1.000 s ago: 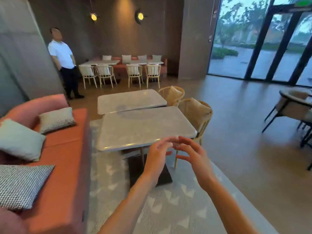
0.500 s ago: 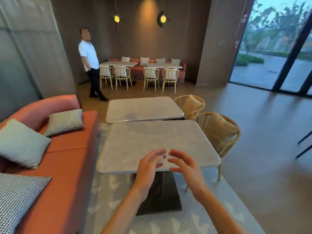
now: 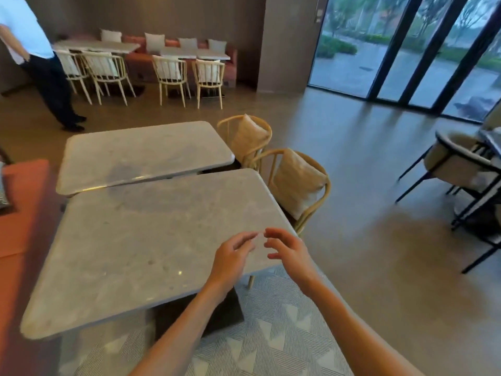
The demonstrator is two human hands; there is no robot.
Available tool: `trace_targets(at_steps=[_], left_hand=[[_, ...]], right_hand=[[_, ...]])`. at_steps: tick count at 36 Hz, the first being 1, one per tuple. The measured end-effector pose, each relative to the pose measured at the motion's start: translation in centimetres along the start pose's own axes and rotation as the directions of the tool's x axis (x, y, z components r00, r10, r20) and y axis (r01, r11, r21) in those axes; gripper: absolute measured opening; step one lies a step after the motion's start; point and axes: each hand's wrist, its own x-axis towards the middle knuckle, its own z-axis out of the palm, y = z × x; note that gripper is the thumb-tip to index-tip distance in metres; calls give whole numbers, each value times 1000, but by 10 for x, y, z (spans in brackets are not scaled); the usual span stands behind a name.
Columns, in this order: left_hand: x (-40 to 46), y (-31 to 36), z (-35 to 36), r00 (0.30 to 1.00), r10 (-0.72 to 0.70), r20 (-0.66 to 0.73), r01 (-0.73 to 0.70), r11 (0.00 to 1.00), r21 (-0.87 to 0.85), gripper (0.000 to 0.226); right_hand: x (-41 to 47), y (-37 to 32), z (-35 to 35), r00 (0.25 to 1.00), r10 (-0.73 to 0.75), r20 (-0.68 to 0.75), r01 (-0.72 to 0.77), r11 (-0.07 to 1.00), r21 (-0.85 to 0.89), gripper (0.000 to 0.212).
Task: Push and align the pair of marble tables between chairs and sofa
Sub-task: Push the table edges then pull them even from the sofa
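Note:
Two grey marble tables stand end to end: the near table and the far table, whose edges meet at a slight angle with a narrow wedge gap on the right. The orange sofa runs along their left. Two wicker chairs with cushions sit on the right: the near chair and the far chair. My left hand and my right hand hover over the near table's right front corner, fingers loosely curled, holding nothing.
A patterned grey rug lies under the near table's dark base. A person stands at the back left by more tables and white chairs. A dark-framed chair stands at right. Glass doors fill the back right.
I have come closer to the near table and the view has swung right. Both hands have moved from the table's front edge to above its right front corner.

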Motion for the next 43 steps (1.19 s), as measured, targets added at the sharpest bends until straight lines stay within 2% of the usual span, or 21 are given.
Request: trace_targets(at_steps=[4,9,13,17,22,27,29,37,43], left_hand=[[70,-47,25,994,-100,-46,104,989,104,28],[145,-113,50,962,-233,-142,262,932,250,27],[177,-161,64,940,-290,-179,341,816,467,37],[199,-203,79,934,-304,-191,346,623,702,49],[199,-235,106,934,-244,-260,347,448,824,62],[190,-258,125,947,-87,-310,322,286,902,76],[191,-263,128,945,-45,-324,325,236,916,75],[195,-285,135,914,148,-377,342,216,914,70],[197,-287,136,897,204,-393,352,212,912,69]], right_hand=[[81,52,-37,996,88,27,-82,982,-170,35],[173,120,-75,977,198,82,-147,897,-418,40],[221,166,-90,960,239,146,-94,767,-635,47],[257,212,-89,944,190,269,100,611,-786,57],[268,251,-67,930,23,367,309,494,-813,60],[259,286,-58,939,-146,310,343,434,-833,61],[259,292,-58,929,-226,291,363,423,-830,59],[265,311,-55,871,-422,251,422,380,-823,59],[265,310,-55,863,-440,249,426,365,-828,59]])
